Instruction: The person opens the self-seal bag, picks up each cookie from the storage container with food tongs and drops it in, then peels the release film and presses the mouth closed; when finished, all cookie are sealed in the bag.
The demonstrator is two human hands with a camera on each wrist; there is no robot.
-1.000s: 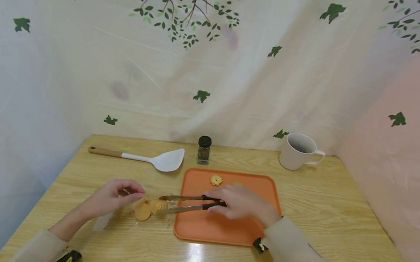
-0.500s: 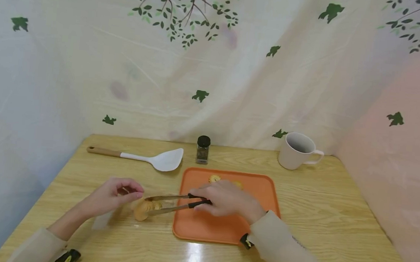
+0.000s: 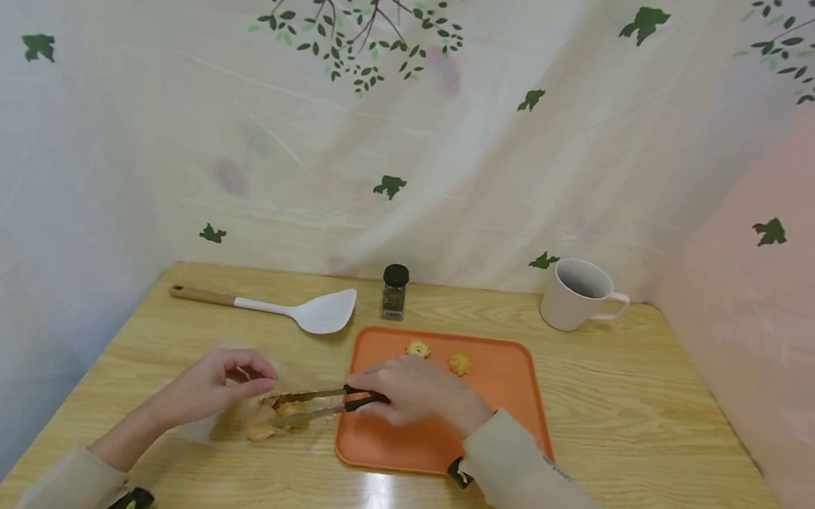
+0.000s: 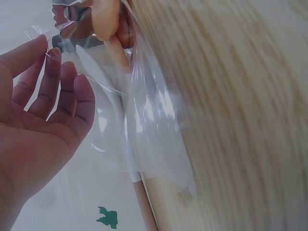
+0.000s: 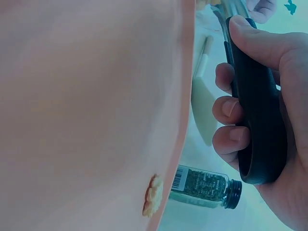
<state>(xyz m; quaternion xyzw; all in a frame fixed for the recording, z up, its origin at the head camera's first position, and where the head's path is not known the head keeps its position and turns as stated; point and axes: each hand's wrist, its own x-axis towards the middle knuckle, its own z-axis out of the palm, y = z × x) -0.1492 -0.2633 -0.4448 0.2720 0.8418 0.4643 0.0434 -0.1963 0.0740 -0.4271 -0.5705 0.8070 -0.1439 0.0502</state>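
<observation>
My left hand [image 3: 225,384] pinches the edge of a clear plastic bag [image 4: 149,110] between thumb and fingertips, at the left of the table. Round golden cookies [image 3: 261,429] lie inside the bag. With my right hand [image 3: 413,388] I grip the black handles of metal tongs [image 3: 311,416]. The tongs point left, their arms slightly spread, and their tips overlap the cookies at the bag's mouth. Below my right hand is an orange tray [image 3: 404,458]. Two cookies sit near its back edge, one ring-shaped cookie [image 3: 418,348] and one swirled cookie [image 3: 459,363].
A white spatula [image 3: 326,312] with a wooden handle lies at the back left. Behind the tray stands a spice jar [image 3: 394,294] with a black lid. The white mug [image 3: 574,297] is at the back right, close to the hanging cloth [image 3: 458,170].
My right hand has moved left with the tongs, bringing their tips farther over the cookies in the bag. The swirled cookie on the tray has come into full view. My left hand stays nearly still.
</observation>
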